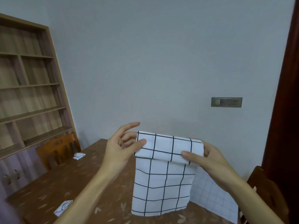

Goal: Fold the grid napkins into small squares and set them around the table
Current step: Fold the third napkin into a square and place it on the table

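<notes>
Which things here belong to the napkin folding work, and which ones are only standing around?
For the job: held napkin in left hand and right hand; far folded napkin; near folded napkin; table.
Just around: bookshelf; chair; wall socket.

You're in a home dining room: a cloth-covered table [48,188] lies under your left hand [119,152], a wooden chair [56,147] and shelf unit [29,88] stand left of it, a switch-and-socket plate [226,102] sits above your right hand [208,159]
</notes>
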{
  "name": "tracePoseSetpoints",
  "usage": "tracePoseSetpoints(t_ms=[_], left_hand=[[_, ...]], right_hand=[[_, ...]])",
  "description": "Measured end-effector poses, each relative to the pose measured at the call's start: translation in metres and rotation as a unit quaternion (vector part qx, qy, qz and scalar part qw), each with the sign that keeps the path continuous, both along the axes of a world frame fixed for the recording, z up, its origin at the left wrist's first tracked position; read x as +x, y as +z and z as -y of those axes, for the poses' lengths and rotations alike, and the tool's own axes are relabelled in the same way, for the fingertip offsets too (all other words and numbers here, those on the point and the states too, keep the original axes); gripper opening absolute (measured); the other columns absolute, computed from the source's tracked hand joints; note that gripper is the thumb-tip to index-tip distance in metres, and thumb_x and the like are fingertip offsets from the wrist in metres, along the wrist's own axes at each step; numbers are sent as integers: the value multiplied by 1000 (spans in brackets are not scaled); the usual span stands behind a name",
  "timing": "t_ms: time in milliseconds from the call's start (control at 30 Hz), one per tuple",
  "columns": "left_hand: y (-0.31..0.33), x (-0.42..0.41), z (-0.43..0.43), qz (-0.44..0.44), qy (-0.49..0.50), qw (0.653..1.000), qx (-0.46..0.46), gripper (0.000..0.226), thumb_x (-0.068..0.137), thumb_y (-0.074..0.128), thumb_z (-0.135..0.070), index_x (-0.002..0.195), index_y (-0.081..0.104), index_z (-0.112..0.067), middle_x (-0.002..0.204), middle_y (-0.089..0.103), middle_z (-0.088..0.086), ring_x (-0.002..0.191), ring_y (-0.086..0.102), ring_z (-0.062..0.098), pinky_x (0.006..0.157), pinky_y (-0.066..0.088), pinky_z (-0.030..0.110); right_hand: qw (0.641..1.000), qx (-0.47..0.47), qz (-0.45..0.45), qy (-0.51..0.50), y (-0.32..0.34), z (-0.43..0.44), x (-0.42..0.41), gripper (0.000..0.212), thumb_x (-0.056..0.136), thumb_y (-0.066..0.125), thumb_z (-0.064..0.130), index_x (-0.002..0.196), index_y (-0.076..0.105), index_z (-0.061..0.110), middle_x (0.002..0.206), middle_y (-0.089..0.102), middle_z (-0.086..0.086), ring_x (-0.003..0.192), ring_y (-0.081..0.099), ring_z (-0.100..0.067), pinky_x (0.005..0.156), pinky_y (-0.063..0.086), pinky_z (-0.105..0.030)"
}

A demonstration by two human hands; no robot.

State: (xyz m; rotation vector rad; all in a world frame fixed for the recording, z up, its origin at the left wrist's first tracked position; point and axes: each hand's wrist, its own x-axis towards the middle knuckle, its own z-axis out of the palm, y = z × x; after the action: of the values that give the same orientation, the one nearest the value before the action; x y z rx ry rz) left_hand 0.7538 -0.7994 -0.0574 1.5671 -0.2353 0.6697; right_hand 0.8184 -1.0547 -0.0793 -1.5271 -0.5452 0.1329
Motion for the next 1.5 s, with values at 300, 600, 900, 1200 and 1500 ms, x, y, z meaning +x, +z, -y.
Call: tracePoseSetpoints(t_ms=[300,600,900,1200,1500], left_hand=[[-12,-5,4,-97,-81,992,19,30,92,63,1,121,67,-2,112,76,14,106,72,30,81,59,27],[-15,-7,6,-89,-77,988,95,28,97,57,-8,124,61,-13,114,76,-7,102,73,14,76,58,22],[-23,-4,-6,-80,-38,990,112,28,86,67,9,110,73,-4,107,77,6,100,73,18,83,56,22],[-23,-1,-14,-24,46,993,110,36,92,52,19,82,79,-4,99,79,1,99,72,15,85,57,26],[-29,-4,-10,-162,-126,976,-74,55,81,69,-34,131,63,-15,127,68,17,116,65,31,96,55,50]], right_hand=[[995,91,3,-37,3,-4,3,30,82,73,24,110,75,15,105,79,-3,99,75,-21,83,59,-34],[996,61,-13,-56,-10,-3,3,17,84,74,13,101,78,13,99,80,-2,96,76,-15,79,60,-21],[992,99,-76,-37,-16,3,4,19,94,63,10,100,78,20,96,80,-6,84,77,-19,62,59,-24],[966,168,-183,72,-17,-2,12,60,101,35,53,129,63,7,123,71,-16,115,68,-32,100,48,-49],[988,114,-100,7,-21,-6,5,31,91,67,10,122,68,11,111,77,-10,103,74,-28,88,61,-39]])
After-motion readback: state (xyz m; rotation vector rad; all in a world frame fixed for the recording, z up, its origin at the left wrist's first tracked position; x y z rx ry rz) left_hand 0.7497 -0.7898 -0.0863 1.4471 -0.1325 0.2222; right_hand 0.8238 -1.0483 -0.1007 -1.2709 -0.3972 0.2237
